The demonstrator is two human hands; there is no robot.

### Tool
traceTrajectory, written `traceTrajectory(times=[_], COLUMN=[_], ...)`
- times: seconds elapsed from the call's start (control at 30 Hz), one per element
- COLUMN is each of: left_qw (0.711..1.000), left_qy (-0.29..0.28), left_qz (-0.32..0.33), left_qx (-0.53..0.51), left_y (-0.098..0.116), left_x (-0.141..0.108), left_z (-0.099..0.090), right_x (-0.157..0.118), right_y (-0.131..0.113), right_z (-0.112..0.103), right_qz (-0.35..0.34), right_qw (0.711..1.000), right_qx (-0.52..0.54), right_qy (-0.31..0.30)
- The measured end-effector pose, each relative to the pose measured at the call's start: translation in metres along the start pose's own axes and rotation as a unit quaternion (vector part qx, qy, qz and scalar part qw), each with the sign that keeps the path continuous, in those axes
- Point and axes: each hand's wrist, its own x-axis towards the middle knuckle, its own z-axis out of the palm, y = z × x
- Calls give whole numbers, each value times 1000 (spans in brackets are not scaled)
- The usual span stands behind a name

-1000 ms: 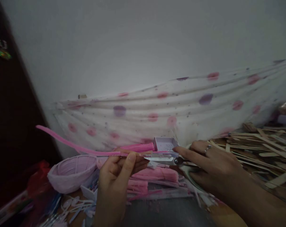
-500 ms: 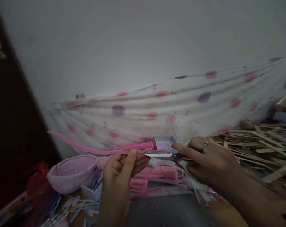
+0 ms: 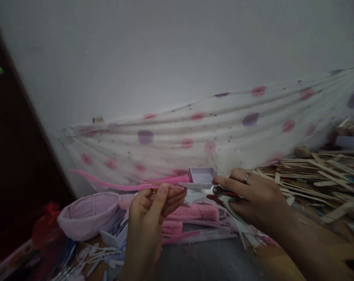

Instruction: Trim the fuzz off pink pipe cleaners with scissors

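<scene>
My left hand [image 3: 153,210] pinches a long pink pipe cleaner [image 3: 106,185] between thumb and fingers. Its free length curves out to the left and rises toward the tip. My right hand [image 3: 250,195], with a ring on one finger, is closed round the handles of a pair of scissors [image 3: 206,190]. The blades point left, parted, and their tips reach the fingertips of my left hand. Whether they touch the pipe cleaner's short end I cannot tell. Behind the blades stands a small white box [image 3: 202,176] of tiny beads.
Bundles of pink pipe cleaners [image 3: 200,212] lie beyond a dark grey mat [image 3: 206,257]. At the left are a pale pink basket [image 3: 86,214], a white box of small items [image 3: 115,234] and a red bag [image 3: 49,224]. Wooden sticks [image 3: 306,171] are heaped at the right.
The scissors' blades have spread apart, and my right hand has shifted slightly left. The pipe cleaner's free tip has moved a little right and down.
</scene>
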Motion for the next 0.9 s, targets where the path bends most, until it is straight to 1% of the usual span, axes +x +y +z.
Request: traceTrajectory(times=[0.07, 0.13, 0.2, 0.27, 0.33, 0.47, 0.57, 0.73, 0.9], left_qw=[1000, 1000, 1000, 1000, 1000, 999, 999, 999, 999], left_qy=[-10, -11, -5, 4, 14, 18, 26, 41, 28], left_qz=[-5, -5, -1, 6, 17, 19, 20, 25, 28], left_qx=[-1, 0, 4, 12, 15, 17, 21, 23, 30], left_y=[1, 1, 0, -1, -2, -3, -3, -2, -3], left_x=[0, 1, 1, 1, 1, 1, -1, -3, -1], left_z=[-1, -2, -2, -1, 0, 4, 7, 8, 5], right_x=[0, 1, 2, 2, 2, 2, 2, 3, 2], right_y=[2, 5, 7, 8, 7, 3, 1, 0, 0], right_z=[-1, -5, -9, -13, -14, -14, -14, -15, -15], right_qz=[35, 61, 67, 52, 24, -12, -19, -35, -31], right_qw=[998, 993, 991, 992, 996, 1000, 1000, 999, 999], right_qx=[47, 76, 83, 87, 77, 13, -15, -24, -23], right_qy=[-21, -60, -85, -77, -50, -15, -9, -2, -9])
